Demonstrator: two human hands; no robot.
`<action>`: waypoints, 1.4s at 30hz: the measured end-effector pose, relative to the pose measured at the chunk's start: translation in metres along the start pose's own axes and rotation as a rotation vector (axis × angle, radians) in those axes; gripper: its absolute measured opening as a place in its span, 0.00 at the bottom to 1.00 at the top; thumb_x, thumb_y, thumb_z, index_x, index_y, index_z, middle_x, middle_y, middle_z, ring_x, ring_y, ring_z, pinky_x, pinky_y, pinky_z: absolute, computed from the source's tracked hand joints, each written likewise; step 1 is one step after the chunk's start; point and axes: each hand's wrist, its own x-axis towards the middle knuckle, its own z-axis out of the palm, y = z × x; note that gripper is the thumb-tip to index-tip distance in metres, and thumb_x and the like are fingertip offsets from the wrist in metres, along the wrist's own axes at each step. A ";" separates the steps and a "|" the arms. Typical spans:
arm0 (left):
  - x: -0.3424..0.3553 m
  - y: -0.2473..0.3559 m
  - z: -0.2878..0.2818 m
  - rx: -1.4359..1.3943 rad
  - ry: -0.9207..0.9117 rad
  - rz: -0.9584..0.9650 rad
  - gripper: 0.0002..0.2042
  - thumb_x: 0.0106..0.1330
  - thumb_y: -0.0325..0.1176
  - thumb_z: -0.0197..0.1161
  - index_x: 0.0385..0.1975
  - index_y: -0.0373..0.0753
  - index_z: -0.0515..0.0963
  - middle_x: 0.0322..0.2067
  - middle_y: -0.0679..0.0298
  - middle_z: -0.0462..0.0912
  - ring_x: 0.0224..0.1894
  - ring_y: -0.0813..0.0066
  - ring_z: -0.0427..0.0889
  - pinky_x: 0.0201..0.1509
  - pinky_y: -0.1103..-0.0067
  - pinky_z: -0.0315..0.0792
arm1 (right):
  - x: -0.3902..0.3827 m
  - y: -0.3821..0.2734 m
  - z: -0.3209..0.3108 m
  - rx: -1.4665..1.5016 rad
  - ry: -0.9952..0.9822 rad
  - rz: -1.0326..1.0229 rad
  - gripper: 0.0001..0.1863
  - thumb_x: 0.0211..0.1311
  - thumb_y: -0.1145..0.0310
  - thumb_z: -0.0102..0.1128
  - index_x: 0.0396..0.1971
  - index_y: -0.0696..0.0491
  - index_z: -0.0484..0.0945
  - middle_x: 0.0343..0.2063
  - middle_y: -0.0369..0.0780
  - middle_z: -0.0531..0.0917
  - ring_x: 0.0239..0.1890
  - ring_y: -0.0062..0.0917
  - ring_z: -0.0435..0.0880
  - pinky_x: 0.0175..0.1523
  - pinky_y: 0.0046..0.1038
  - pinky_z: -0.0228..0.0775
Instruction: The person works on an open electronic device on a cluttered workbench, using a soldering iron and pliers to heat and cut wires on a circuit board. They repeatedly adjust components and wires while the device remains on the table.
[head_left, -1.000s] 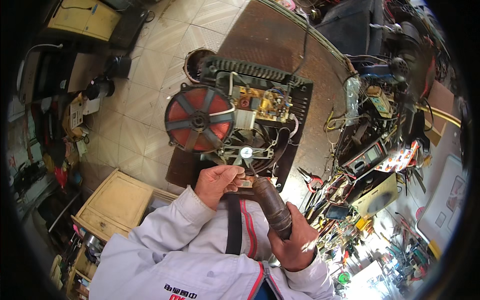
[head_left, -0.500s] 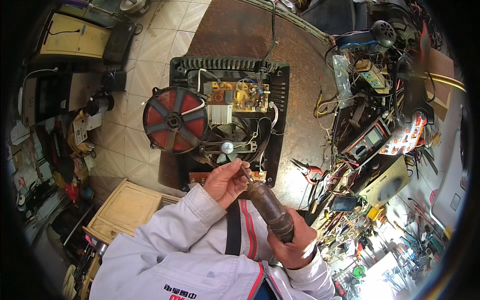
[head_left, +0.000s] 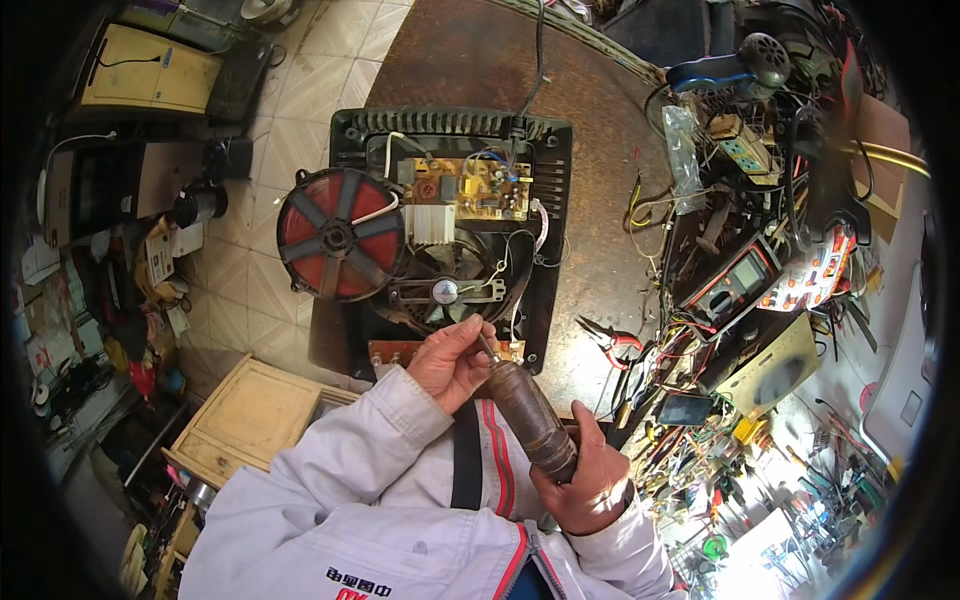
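Note:
A brown, tape-wrapped cylinder, which looks like an electric screwdriver (head_left: 530, 415), slants above my lap. My right hand (head_left: 585, 480) is wrapped round its lower end, with the thumb raised off the body. At the upper end, my left hand (head_left: 452, 360) pinches the thin metal shaft (head_left: 489, 346) between thumb and fingers. Just beyond lies an opened induction cooker, its black housing (head_left: 552, 215) face up. Inside are a yellowish circuit board (head_left: 480, 190), a pale heat sink (head_left: 433, 224) and a fan (head_left: 443, 291). The round red-and-black coil (head_left: 340, 236) rests over the housing's left side.
Red-handled pliers (head_left: 612, 345) lie on the brown bench (head_left: 610, 200) right of the cooker. Farther right are a multimeter (head_left: 738, 280), wires and piled tools. A black cord (head_left: 541, 60) runs off the back. A wooden drawer (head_left: 245, 408) juts out at lower left.
The screwdriver has turned slightly and its lower end has shifted left. My right thumb has lifted from it. In the picture, the cooker sits a little farther left.

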 end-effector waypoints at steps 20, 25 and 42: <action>0.006 -0.010 0.008 -0.140 -0.104 -0.015 0.15 0.79 0.40 0.57 0.50 0.34 0.79 0.41 0.57 0.87 0.33 0.80 0.86 0.43 0.79 0.85 | -0.008 0.025 0.030 -0.031 0.152 -0.193 0.38 0.45 0.74 0.77 0.59 0.64 0.70 0.32 0.52 0.84 0.29 0.47 0.86 0.33 0.39 0.79; 0.009 -0.014 0.007 -0.041 -0.083 0.017 0.18 0.79 0.43 0.56 0.52 0.32 0.78 0.42 0.58 0.86 0.37 0.80 0.85 0.47 0.77 0.82 | -0.009 0.023 0.031 0.085 0.155 -0.055 0.36 0.46 0.77 0.76 0.58 0.63 0.70 0.33 0.53 0.84 0.31 0.49 0.87 0.35 0.41 0.80; 0.019 0.027 0.042 2.263 0.191 1.202 0.21 0.51 0.27 0.76 0.47 0.39 0.83 0.48 0.60 0.84 0.46 0.57 0.81 0.52 0.69 0.78 | -0.013 0.025 0.022 0.093 0.247 0.138 0.31 0.54 0.78 0.73 0.58 0.61 0.72 0.37 0.50 0.86 0.37 0.39 0.91 0.43 0.33 0.80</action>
